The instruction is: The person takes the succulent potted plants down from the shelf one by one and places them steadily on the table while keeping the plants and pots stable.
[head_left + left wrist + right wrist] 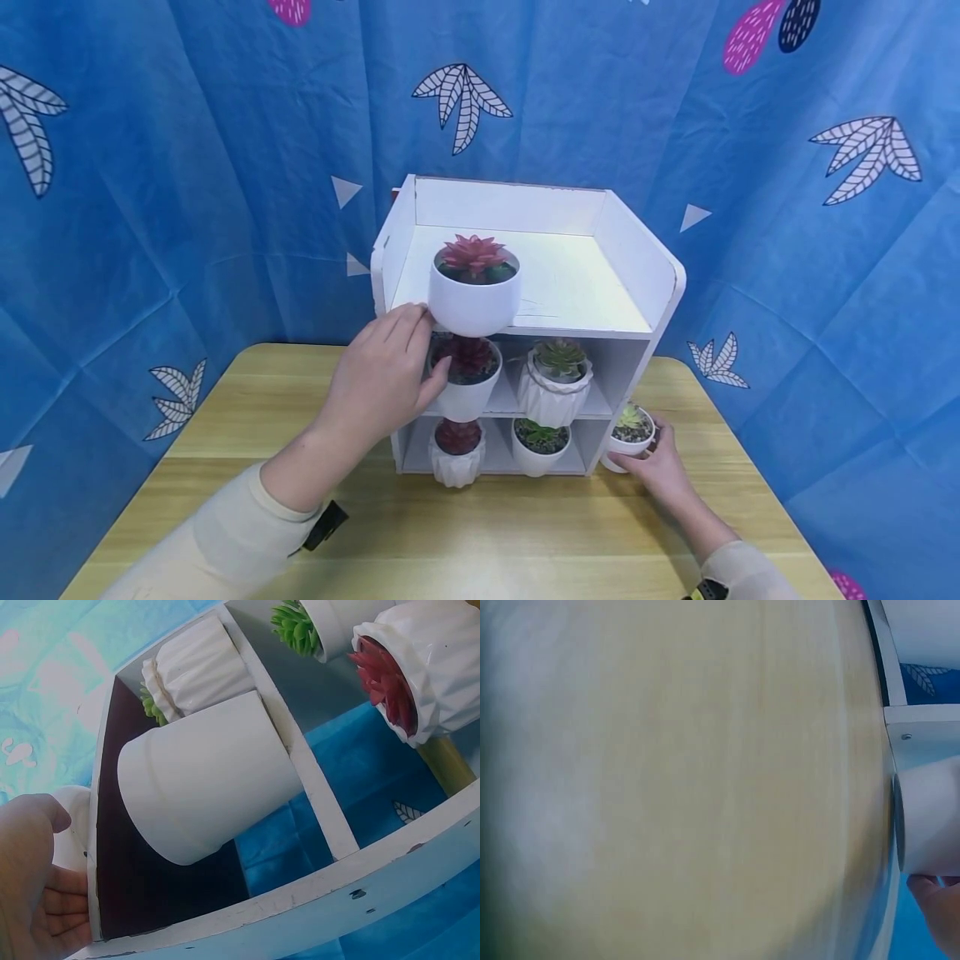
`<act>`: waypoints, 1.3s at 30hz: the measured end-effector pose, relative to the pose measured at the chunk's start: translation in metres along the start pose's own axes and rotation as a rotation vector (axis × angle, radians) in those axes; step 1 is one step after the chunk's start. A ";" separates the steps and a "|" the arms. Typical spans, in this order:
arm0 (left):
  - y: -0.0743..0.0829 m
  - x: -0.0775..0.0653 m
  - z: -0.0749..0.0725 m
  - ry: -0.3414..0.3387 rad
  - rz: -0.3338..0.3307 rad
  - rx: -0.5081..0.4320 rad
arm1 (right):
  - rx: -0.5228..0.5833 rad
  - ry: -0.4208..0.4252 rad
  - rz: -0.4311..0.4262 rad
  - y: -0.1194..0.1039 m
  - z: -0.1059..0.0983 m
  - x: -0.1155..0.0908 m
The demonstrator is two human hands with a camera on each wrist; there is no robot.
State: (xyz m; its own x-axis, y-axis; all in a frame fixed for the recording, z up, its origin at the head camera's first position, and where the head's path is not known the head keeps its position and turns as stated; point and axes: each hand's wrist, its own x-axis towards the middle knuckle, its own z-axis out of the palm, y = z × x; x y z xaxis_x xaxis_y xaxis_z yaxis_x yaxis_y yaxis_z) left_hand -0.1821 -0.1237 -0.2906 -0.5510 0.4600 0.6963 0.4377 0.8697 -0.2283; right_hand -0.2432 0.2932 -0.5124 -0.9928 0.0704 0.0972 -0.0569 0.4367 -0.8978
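A white round pot with a red succulent (475, 304) stands at the front left of the top shelf. Beside it is my left hand (386, 367), its fingertips at the pot's left side and its thumb apart, lower, in front of the middle shelf. The left wrist view shows this hand (37, 877) at the shelf's edge, with part of the white pot (71, 840) behind the thumb. On the right, my right hand (663, 467) holds a small white pot with a pale green succulent (628, 446), thumb in front and fingers around its right side.
The white shelf unit (637, 250) stands on the wooden table (480, 542). Its middle shelf bears a red succulent pot (467, 396) and a ribbed green one (555, 396). Below are a faceted red succulent pot (457, 465) and a round green one (538, 457). Blue curtain (262, 167) hangs behind.
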 end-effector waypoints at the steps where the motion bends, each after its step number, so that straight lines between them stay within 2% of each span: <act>1: 0.000 0.000 0.000 -0.002 -0.001 -0.001 | 0.001 -0.002 0.002 0.000 0.000 0.000; 12: 0.000 0.000 0.000 0.003 -0.003 -0.015 | -0.107 -0.015 -0.024 0.004 -0.005 0.003; 39: 0.000 0.001 -0.003 -0.001 -0.003 -0.007 | -0.130 -0.042 -0.033 0.004 -0.010 0.004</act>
State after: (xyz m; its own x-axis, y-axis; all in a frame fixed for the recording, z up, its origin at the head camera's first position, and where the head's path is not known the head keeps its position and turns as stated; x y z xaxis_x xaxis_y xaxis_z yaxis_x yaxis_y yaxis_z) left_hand -0.1803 -0.1235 -0.2880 -0.5526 0.4576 0.6966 0.4408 0.8698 -0.2217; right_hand -0.2461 0.3037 -0.5113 -0.9943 0.0181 0.1049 -0.0776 0.5512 -0.8308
